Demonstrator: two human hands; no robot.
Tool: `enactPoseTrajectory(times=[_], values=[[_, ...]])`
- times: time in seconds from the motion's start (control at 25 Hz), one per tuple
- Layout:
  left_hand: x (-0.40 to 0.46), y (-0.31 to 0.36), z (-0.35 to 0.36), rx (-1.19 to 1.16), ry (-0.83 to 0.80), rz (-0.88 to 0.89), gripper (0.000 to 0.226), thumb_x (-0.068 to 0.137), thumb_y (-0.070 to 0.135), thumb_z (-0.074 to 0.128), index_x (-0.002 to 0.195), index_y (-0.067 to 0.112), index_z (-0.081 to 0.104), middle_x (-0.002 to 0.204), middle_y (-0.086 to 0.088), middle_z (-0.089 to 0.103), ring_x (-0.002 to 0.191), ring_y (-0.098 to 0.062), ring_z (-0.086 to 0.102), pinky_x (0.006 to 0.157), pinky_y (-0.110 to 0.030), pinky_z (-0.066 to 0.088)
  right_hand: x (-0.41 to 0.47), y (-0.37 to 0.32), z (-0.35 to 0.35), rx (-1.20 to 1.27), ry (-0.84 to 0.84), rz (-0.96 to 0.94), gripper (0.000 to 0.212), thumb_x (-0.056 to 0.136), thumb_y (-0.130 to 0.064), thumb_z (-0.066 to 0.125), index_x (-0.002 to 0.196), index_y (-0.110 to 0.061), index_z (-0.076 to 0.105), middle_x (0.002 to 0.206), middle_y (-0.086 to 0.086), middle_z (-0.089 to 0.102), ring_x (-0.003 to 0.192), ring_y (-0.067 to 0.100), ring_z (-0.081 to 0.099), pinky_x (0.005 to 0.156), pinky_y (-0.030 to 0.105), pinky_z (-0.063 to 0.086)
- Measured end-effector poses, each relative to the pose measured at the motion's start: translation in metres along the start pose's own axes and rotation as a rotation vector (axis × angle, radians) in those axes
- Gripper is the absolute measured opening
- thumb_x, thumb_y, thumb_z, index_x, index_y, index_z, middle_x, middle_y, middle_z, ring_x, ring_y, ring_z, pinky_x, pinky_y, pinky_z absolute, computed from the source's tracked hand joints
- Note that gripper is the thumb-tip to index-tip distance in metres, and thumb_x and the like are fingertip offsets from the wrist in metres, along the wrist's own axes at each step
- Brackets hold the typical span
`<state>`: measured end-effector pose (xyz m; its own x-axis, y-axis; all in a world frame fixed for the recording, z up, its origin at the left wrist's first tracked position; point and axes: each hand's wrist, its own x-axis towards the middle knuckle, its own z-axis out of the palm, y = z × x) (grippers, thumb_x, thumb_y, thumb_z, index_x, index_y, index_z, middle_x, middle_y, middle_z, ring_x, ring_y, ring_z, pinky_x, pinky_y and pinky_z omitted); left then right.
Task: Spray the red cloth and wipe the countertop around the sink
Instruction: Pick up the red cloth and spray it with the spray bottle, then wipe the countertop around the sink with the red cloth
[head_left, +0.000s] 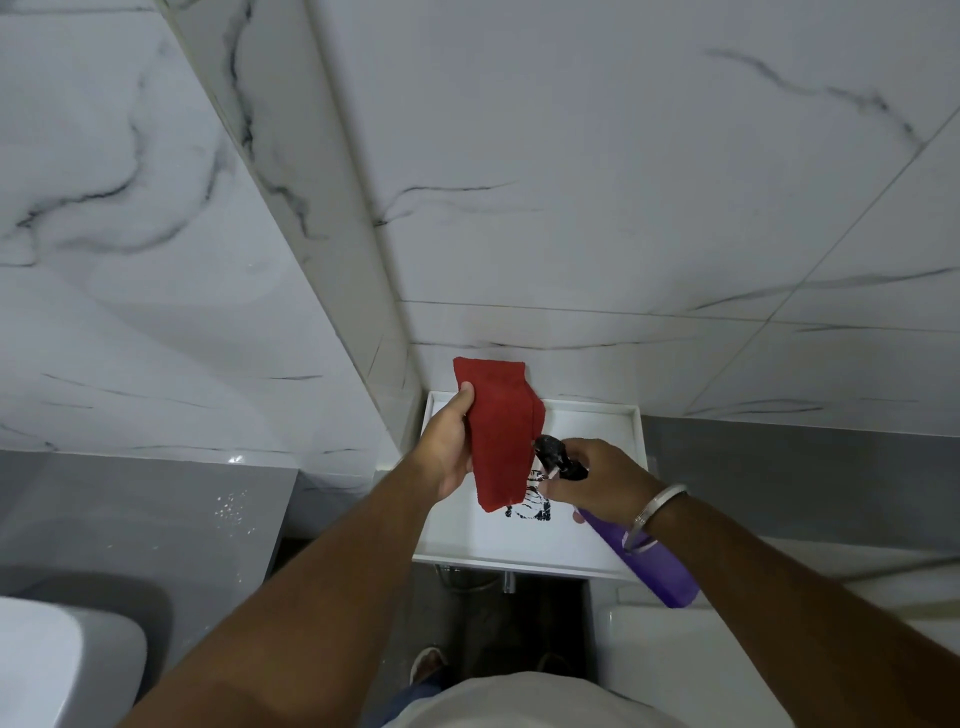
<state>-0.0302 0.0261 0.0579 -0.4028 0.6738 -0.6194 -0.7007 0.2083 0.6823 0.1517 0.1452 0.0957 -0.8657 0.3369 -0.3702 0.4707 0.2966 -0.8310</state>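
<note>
My left hand (448, 441) holds a folded red cloth (501, 431) upright above the white square sink (592, 410), thumb pressed on its left edge. My right hand (605, 480) grips a purple spray bottle (644, 558) by the neck. Its black nozzle (558, 457) points left and almost touches the cloth's lower right edge. A dark drain pattern (532, 506) in the basin shows just below the cloth. A metal bangle circles my right wrist.
White marble-tile walls meet in a corner right behind the sink. A grey ledge (130, 519) with water drops runs at left, with a white toilet (62, 670) below it. Another white fixture (675, 649) stands at lower right. My feet show on the dark floor under the sink.
</note>
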Motion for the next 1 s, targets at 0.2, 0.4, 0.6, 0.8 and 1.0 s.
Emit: enactPoseTrajectory(times=[0.2, 0.4, 0.6, 0.8, 1.0], values=[[-0.003, -0.006, 0.001, 0.043, -0.003, 0.038, 0.048, 0.096, 0.060, 0.043, 0.121, 0.026, 0.067, 0.120, -0.002, 0.074, 0.110, -0.018, 0.070, 0.088, -0.040, 0.053, 0.003, 0.005, -0.009, 0.047, 0.435, -0.121, 0.012, 0.081, -0.029, 0.070, 0.090, -0.033, 0.063, 0.069, 0.002, 0.069, 0.059, 0.024, 0.068, 0.061, 0.042, 0.059], [-0.012, -0.016, 0.001, 0.100, 0.064, 0.194, 0.030, 0.086, 0.034, 0.074, 0.113, 0.022, 0.070, 0.113, -0.008, 0.076, 0.106, -0.027, 0.071, 0.084, -0.041, 0.057, 0.028, 0.025, -0.015, 0.152, 0.629, -0.176, 0.049, 0.082, -0.050, 0.064, 0.122, -0.025, 0.050, 0.077, -0.006, 0.064, 0.072, -0.001, 0.063, 0.072, 0.017, 0.049], [-0.022, -0.016, -0.003, 0.183, 0.170, 0.331, 0.030, 0.080, 0.017, 0.081, 0.109, 0.020, 0.071, 0.097, -0.001, 0.079, 0.090, -0.018, 0.075, 0.066, -0.025, 0.058, 0.041, 0.059, 0.001, 0.298, 0.688, -0.176, 0.058, 0.084, -0.022, 0.070, 0.135, -0.017, 0.042, 0.085, -0.008, 0.061, 0.080, 0.000, 0.060, 0.088, 0.031, 0.050], [-0.038, -0.014, -0.009, 0.438, 0.227, 0.416, 0.032, 0.085, 0.013, 0.076, 0.116, 0.012, 0.068, 0.109, -0.011, 0.074, 0.099, -0.022, 0.070, 0.087, -0.033, 0.057, 0.032, 0.061, 0.000, 0.237, 0.687, -0.090, 0.102, 0.067, -0.043, 0.084, 0.145, -0.013, 0.025, 0.124, -0.003, 0.053, 0.110, 0.005, 0.055, 0.101, 0.037, 0.047], [-0.052, -0.003, -0.014, 0.767, 0.210, 0.466, 0.013, 0.085, 0.022, 0.077, 0.080, 0.011, 0.071, 0.068, 0.016, 0.068, 0.067, -0.002, 0.064, 0.064, -0.017, 0.051, -0.020, 0.082, 0.022, 0.052, 0.524, 0.415, 0.137, 0.055, -0.057, 0.086, 0.150, 0.001, 0.005, 0.158, 0.020, 0.019, 0.144, 0.033, 0.024, 0.117, 0.044, 0.024]])
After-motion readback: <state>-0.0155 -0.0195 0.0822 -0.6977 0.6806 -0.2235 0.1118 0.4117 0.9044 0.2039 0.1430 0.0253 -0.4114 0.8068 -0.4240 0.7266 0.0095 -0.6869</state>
